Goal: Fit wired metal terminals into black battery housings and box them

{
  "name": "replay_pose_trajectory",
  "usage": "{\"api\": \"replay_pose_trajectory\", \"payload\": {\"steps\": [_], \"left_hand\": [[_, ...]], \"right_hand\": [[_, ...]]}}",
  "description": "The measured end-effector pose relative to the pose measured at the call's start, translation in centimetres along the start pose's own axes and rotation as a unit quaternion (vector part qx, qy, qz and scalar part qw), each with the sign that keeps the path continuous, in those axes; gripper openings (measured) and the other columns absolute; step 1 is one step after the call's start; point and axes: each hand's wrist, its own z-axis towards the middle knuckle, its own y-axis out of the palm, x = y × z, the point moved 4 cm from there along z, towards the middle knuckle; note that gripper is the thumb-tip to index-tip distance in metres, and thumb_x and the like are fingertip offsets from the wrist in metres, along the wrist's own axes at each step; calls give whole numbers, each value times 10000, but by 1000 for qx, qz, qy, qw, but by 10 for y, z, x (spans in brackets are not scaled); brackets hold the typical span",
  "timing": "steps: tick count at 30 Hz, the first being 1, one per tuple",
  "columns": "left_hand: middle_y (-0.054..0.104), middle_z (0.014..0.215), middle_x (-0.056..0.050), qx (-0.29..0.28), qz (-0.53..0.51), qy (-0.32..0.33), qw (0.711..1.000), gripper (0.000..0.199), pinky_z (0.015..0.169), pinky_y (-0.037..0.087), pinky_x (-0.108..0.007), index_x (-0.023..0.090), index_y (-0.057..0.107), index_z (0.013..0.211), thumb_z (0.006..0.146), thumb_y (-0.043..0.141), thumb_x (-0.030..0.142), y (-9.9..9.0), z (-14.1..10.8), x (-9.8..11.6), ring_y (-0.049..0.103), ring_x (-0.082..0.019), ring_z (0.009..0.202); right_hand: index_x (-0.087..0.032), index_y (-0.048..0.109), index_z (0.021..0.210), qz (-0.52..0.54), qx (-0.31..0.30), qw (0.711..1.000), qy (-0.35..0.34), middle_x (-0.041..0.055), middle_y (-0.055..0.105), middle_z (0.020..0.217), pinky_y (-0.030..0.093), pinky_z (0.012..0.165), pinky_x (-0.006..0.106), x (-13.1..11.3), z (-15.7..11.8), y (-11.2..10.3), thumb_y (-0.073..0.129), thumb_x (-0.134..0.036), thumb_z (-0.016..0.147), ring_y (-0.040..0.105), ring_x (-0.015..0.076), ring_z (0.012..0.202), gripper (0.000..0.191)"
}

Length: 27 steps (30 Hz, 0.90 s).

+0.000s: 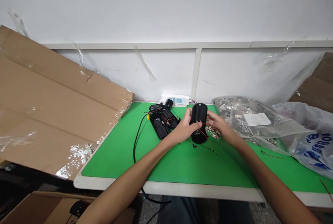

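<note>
A black plastic housing (pixel 199 113) with battery-like slots in its upper half is held upright above the green mat. My left hand (pixel 184 127) grips its left side, the thumb pressed across the middle of the front. From the right, my right hand (pixel 220 124) closes its fingers at the housing's edge, close to a thin red wire (pixel 206 137). Thin red and black wires hang below the housing, with small dark parts (pixel 194 146) at their ends. Several similar black housings (pixel 160 126) with wires lie to the left. Behind my right hand are small red-and-white parts (pixel 213 132).
A white power strip (pixel 177 99) stands against the wall, and a black cable (pixel 134 147) runs over the table's front edge. Clear bags of metal parts (pixel 241 113) and a printed plastic bag (pixel 312 137) lie right. Cardboard (pixel 57 102) leans at left; an open box (pixel 47 206) sits below.
</note>
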Motion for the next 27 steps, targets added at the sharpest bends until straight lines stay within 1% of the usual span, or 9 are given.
{"api": "replay_pose_trajectory", "payload": {"steps": [3,8,11,14,18,21,23,25,27], "left_hand": [[539,1107,-44,-5,56,58,997,475,917,463,-353,214,381,1314,932,621,361,-3,-3,5,547,-219,1028],[553,1044,-48,-22,184,144,972,460,820,463,-343,203,345,1289,922,579,352,-4,-6,7,541,-217,920],[590,1073,-74,-24,300,168,939,505,791,479,-364,198,357,1310,885,591,339,-6,-8,8,592,-245,900],[611,988,-62,-3,408,176,896,512,672,450,-344,185,381,1303,865,575,367,-9,-10,10,597,-226,724],[608,811,-10,8,454,238,858,398,580,414,-319,200,455,1175,828,565,363,-7,-14,16,569,-201,597],[674,883,-28,-4,425,314,849,335,643,506,-323,222,507,1095,773,576,288,-1,-18,23,670,-212,718],[717,1035,-62,-15,389,363,846,387,783,579,-350,227,531,1134,752,583,256,3,-20,26,731,-238,913],[714,1173,-101,-36,368,394,841,478,908,595,-396,230,527,1221,752,608,265,7,-21,26,724,-267,1080],[693,1221,-126,-58,360,407,838,537,933,596,-426,233,496,1271,757,645,287,10,-22,24,707,-280,1117]], "right_hand": [[-216,560,1326,-188,36,980,-53,109,629,1317,495,1053,481,-1,-5,1,515,-451,1036,601,294,1211,376],[-190,476,1188,-373,62,922,-82,117,641,1053,509,781,433,1,-13,10,444,-379,1048,623,283,895,237],[-185,436,1156,-427,85,892,-119,108,633,968,481,680,405,2,-15,15,430,-331,1027,618,277,786,195],[-166,426,1210,-459,92,867,-173,135,633,1017,500,684,420,0,-17,22,434,-302,997,626,284,793,253],[-187,424,1147,-464,89,848,-240,147,611,1086,534,698,424,-7,-19,28,496,-280,940,622,267,828,238],[-218,403,1056,-459,104,820,-327,132,577,1085,558,723,415,-15,-23,28,548,-235,859,621,266,912,245],[-226,401,1064,-458,115,791,-389,127,555,1103,574,763,429,-19,-27,26,566,-221,813,611,269,964,301],[-231,406,1100,-458,118,775,-420,125,536,1130,581,778,445,-20,-30,23,573,-242,800,603,269,987,343],[-240,408,1123,-459,109,774,-423,119,521,1141,577,755,449,-20,-31,20,569,-285,810,598,269,980,355]]}}
